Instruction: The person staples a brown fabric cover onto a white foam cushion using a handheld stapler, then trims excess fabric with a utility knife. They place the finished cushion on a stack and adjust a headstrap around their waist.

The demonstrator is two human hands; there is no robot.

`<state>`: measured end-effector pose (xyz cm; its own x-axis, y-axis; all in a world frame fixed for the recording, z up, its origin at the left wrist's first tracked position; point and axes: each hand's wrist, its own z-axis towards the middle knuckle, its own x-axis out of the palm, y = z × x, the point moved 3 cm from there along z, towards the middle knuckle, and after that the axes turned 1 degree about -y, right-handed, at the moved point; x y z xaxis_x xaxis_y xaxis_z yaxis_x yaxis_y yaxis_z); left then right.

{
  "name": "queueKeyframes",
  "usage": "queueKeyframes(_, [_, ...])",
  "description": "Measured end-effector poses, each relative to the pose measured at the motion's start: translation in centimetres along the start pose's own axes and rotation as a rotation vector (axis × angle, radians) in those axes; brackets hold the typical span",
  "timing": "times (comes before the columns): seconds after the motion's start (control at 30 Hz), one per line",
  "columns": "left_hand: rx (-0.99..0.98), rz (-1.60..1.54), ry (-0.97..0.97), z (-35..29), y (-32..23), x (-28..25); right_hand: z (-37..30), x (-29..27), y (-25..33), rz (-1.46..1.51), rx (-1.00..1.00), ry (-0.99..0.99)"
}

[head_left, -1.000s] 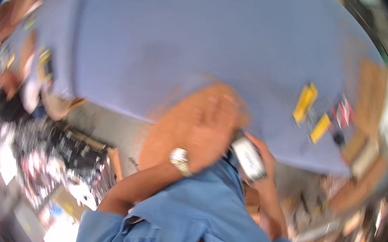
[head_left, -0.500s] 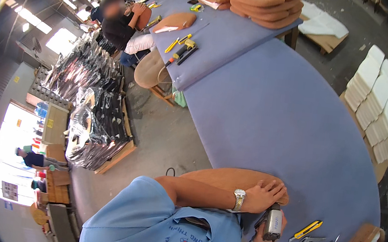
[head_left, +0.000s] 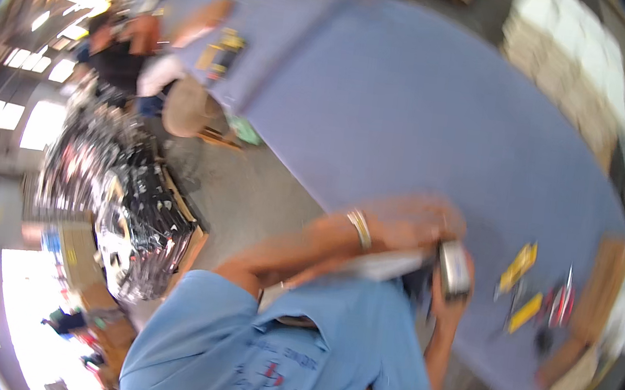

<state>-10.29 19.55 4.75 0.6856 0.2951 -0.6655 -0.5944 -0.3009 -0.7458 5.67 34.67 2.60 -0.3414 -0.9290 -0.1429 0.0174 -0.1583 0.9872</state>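
Note:
Motion blurs this view. My right hand [head_left: 450, 309] is closed round a pneumatic staple gun [head_left: 454, 270], whose grey metal head points up beside the end of a brown padded panel. My left forearm, with a metal watch [head_left: 359, 230], reaches across my body. At its end my left hand [head_left: 427, 220] rests over the panel's upper edge, holding it tilted against me; its fingers are smeared. The panel's pale underside [head_left: 389, 265] shows below the forearm, and the arm hides most of its brown cover.
On the blue table [head_left: 414, 114] to my right lie a yellow cutter [head_left: 519, 266], a yellow-handled tool [head_left: 525, 312] and red-handled scissors [head_left: 562, 304]. A cardboard box [head_left: 601, 286] stands beyond them. White stacks [head_left: 566, 66] are far right; plastic-wrapped stacks [head_left: 143, 230] and a stool [head_left: 187, 108] are left.
My view has swung, so the table and room look shifted. The panel has tipped up, showing its pale underside. My left hand stays at its edge, and the staple gun remains in my right.

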Motion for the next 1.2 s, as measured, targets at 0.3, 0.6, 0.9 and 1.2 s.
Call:
queueKeyframes(0.3, [-0.405, 0.280, -0.088, -2.3, -2.4, 1.8, 0.7, 1.0, 2.1, -0.090, 0.110, -0.035])
queueKeyframes(0.6, [-0.397, 0.302, -0.054, -2.5, -2.2, 0.8, -0.1, 1.7, 2.5, -0.037, 0.151, 0.010])
queueKeyframes(0.9, [-0.420, 0.232, -0.040, -2.1, -2.0, 0.4, 0.6, 1.6, 2.7, -0.056, 0.219, 0.038])
queueKeyframes(1.2, [-0.447, 0.318, -0.041, -2.0, -1.9, 1.5, 1.1, 1.7, 3.0, -0.074, 0.301, 0.054])
